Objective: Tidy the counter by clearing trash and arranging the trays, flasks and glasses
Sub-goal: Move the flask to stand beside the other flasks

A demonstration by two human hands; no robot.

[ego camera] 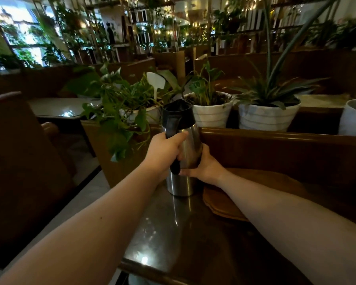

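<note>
A steel flask point(190, 150) with a black lid and black handle stands upright on the dark glossy counter point(173, 233), near its far left corner. My left hand point(162, 152) is wrapped around the flask's handle. My right hand point(207, 166) presses against the flask's right side, with the thumb low on the body. A stack of brown wooden trays point(220, 204) lies on the counter just right of the flask, partly hidden under my right forearm.
A wooden partition point(275, 147) rises behind the counter, with several potted plants in white pots point(265, 118) on the ledge beyond it. A leafy plant point(115, 112) hangs at the left of the flask. Brown booth seats point(19, 161) and a floor aisle lie at the left.
</note>
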